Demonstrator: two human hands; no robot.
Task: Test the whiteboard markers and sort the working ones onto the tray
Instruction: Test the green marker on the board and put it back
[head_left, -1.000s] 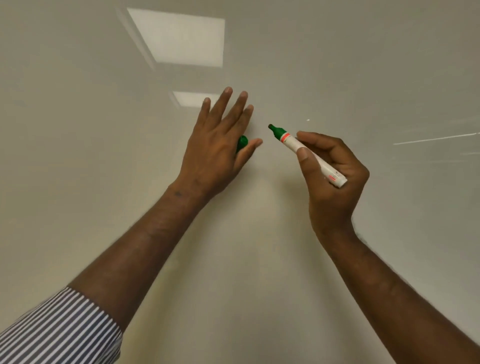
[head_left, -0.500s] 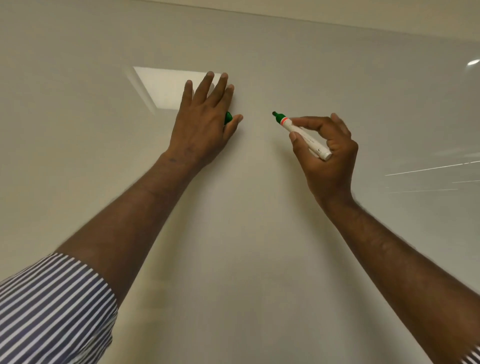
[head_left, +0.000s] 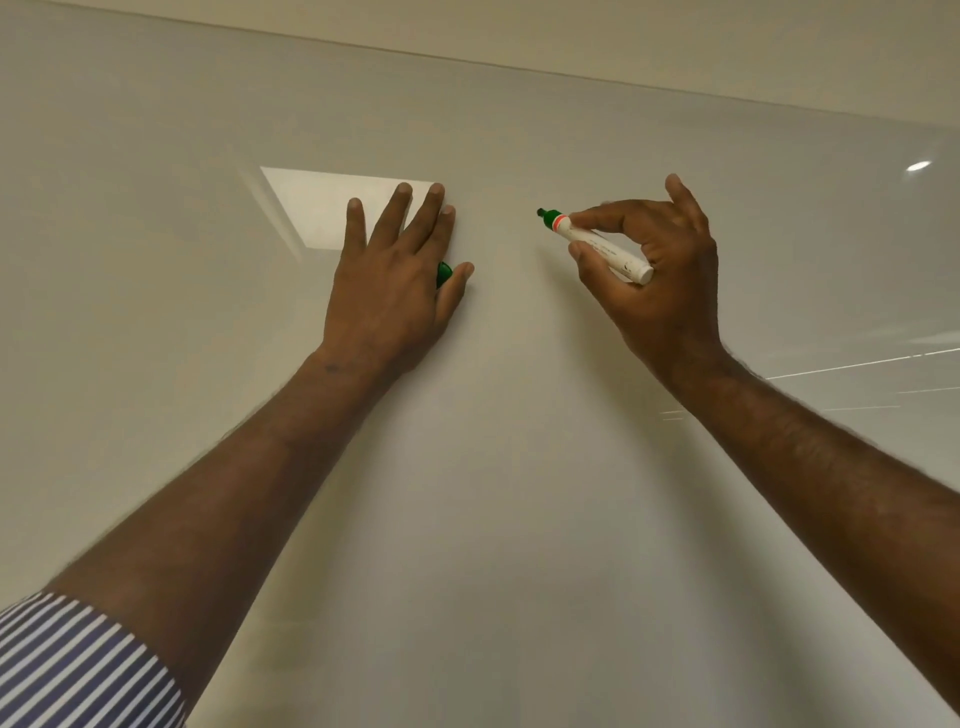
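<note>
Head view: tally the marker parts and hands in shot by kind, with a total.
Uncapped markers: 1, green-tipped marker pinched in right hand
Green caps: 1, green cap tucked under left hand
Hands: 2
Total: 4

A glossy, smooth whiteboard (head_left: 493, 467) is seen, with ceiling lights mirrored in its sheen. The marker (head_left: 597, 244) is formed of smooth white plastic with a green plastic tip end. The green cap (head_left: 443, 273) looks shiny plastic. The sleeve (head_left: 72, 670) is striped woven cloth.
</note>
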